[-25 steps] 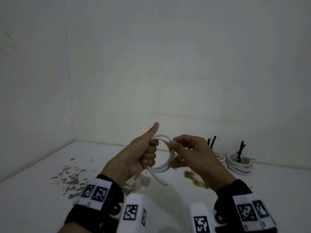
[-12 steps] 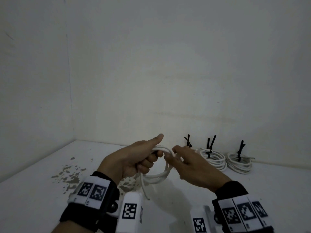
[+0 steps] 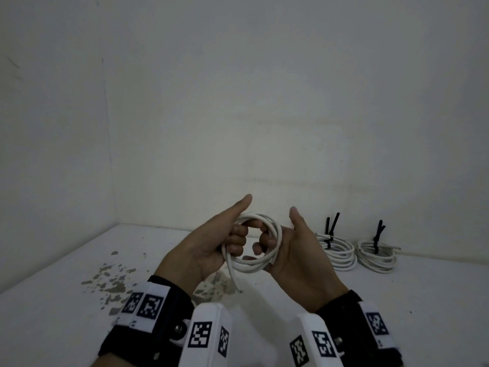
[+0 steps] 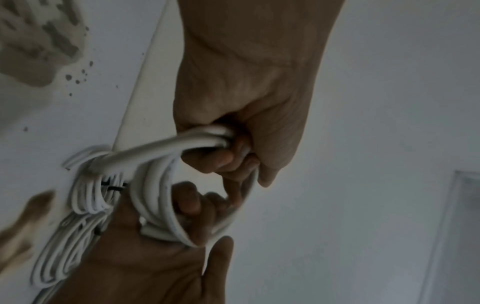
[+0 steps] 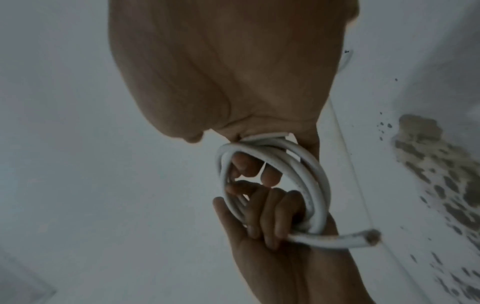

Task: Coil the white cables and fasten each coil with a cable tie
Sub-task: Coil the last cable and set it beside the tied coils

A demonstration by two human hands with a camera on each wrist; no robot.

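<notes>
Both hands (image 3: 201, 250) (image 3: 293, 252) grasp untied coil (image 3: 255, 243); loose end (image 3: 234, 279) below it. Slack grip: loops may spring apart.

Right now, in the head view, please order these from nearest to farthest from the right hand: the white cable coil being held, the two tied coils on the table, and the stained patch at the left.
1. Held white cable coil: inside the right hand grip.
2. Nearer tied white coil with black cable tie: just right.
3. Farther tied white coil: further right, by the wall.
4. Brown stained patch: far left, beyond the left hand.

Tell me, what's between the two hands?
The white cable coil, gripped by the left hand and right hand; seen in the head view.
</notes>
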